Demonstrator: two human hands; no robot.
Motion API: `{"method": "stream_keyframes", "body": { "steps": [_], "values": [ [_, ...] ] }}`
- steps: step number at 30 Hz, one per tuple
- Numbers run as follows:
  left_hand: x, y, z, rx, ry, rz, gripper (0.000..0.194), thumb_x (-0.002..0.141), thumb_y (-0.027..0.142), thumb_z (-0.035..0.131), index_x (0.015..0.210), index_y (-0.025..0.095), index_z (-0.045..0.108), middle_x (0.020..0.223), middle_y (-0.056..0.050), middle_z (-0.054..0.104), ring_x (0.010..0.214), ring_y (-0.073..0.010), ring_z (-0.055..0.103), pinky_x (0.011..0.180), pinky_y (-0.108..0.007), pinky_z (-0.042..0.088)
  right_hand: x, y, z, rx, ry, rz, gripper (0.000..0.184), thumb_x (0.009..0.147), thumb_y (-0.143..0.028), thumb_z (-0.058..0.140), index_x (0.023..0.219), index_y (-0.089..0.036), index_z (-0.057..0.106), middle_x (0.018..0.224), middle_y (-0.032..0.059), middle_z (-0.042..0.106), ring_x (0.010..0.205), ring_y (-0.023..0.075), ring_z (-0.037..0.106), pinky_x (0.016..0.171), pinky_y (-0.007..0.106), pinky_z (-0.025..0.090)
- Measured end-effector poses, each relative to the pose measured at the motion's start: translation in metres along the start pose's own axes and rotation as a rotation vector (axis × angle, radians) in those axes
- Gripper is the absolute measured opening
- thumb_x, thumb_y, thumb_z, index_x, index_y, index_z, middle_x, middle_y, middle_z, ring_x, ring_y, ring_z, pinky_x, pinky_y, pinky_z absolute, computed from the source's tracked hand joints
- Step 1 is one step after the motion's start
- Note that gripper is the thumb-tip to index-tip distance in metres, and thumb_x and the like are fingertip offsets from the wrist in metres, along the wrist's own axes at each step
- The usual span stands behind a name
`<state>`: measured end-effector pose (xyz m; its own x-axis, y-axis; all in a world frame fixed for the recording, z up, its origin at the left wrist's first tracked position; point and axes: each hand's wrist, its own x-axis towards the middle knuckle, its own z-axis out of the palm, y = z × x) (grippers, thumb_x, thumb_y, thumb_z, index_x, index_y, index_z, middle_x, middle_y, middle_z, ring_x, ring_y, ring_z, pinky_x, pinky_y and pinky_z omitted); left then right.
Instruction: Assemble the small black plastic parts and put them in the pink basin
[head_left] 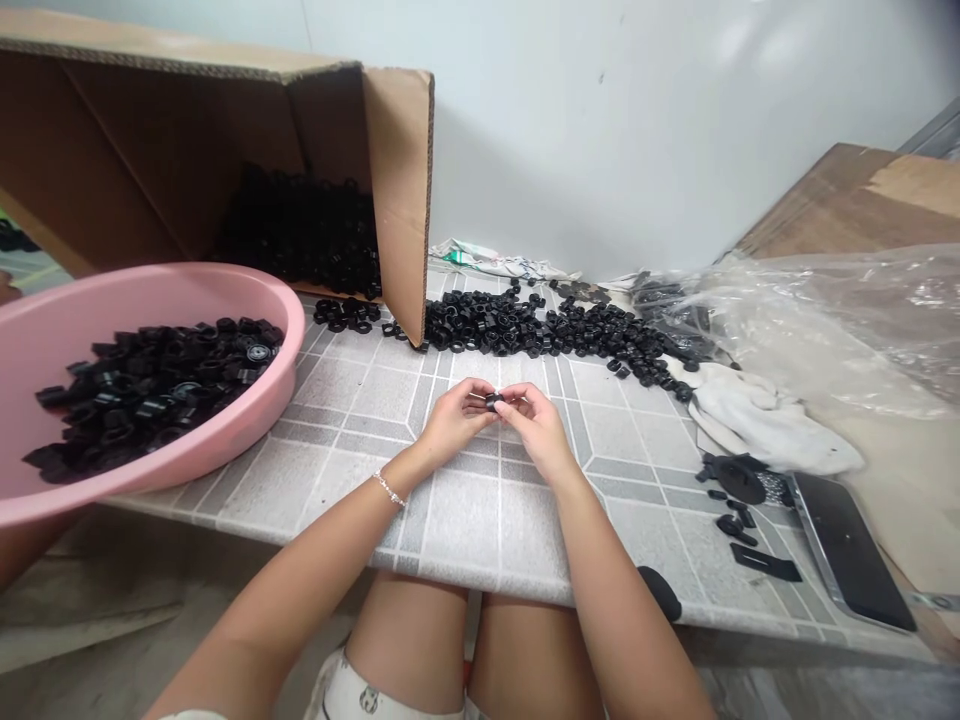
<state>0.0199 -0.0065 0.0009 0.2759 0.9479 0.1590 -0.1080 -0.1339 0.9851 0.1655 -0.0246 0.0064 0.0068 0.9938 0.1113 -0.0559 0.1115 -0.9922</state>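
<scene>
Between the fingertips of both hands is a small black plastic ring-like part [493, 401], held just above the tiled-pattern table [465, 510]. My left hand [454, 416] pinches it from the left, and my right hand [534, 420] grips it from the right. The fingers partly cover it, so its exact shape is hidden. Beyond my hands lies a long heap of similar black ring parts [495, 325]. To the left stands a pink basin [289, 390] with many more black parts in it.
A cardboard box [401, 190] lies on its side at back left, black parts inside. On the right are a white cloth [772, 415], clear plastic sheeting [847, 320], a phone [851, 550] and a flat black slotted piece [765, 563]. A wall closes off the back.
</scene>
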Motion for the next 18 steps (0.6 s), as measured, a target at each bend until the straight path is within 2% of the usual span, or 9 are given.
{"method": "stream_keyframes", "body": {
  "steps": [4,8,10,14,18],
  "values": [
    [0.001,0.0,0.0,-0.029,-0.009,-0.026,0.033,0.066,0.018,0.074,0.094,0.016,0.056,0.097,-0.003,0.062,0.087,-0.0156,0.065,0.085,-0.033,0.052,0.001,0.003,0.001,0.026,0.055,-0.002,0.031,0.069,-0.048,0.073,0.079,-0.023,0.057,0.073,-0.0011,0.06,0.066,0.0145,0.056,0.065,0.029,0.049],
    [0.003,0.004,-0.005,-0.1,0.024,-0.025,0.036,0.068,0.021,0.075,0.097,0.017,0.056,0.105,-0.005,0.06,0.095,-0.0174,0.063,0.09,-0.034,0.049,0.0,0.001,0.005,0.146,0.055,-0.021,0.035,0.081,-0.055,0.057,0.094,-0.023,0.062,0.077,0.0005,0.061,0.069,0.0147,0.059,0.068,0.03,0.049],
    [0.004,0.006,-0.008,-0.131,0.035,-0.016,0.037,0.068,0.023,0.076,0.098,0.017,0.056,0.107,-0.005,0.059,0.098,-0.0179,0.062,0.093,-0.035,0.048,0.0,-0.001,0.008,0.201,0.044,-0.007,0.035,0.081,-0.052,0.059,0.096,-0.021,0.064,0.082,0.0027,0.065,0.077,0.0165,0.062,0.072,0.032,0.05],
    [0.005,0.006,-0.009,-0.177,0.042,-0.039,0.039,0.066,0.024,0.077,0.098,0.017,0.056,0.108,-0.005,0.059,0.099,-0.0184,0.062,0.094,-0.036,0.047,-0.001,-0.005,0.01,0.292,0.067,0.004,0.026,0.078,-0.047,0.063,0.084,-0.021,0.063,0.082,0.003,0.067,0.08,0.0178,0.064,0.079,0.036,0.051],
    [0.006,0.006,-0.008,-0.176,0.057,-0.025,0.039,0.065,0.025,0.078,0.096,0.017,0.056,0.104,-0.004,0.06,0.096,-0.0175,0.062,0.094,-0.036,0.047,-0.002,-0.006,0.011,0.295,0.055,0.006,0.027,0.077,-0.041,0.066,0.097,-0.023,0.064,0.088,0.0018,0.067,0.083,0.0166,0.064,0.087,0.037,0.05]
  ]
}}
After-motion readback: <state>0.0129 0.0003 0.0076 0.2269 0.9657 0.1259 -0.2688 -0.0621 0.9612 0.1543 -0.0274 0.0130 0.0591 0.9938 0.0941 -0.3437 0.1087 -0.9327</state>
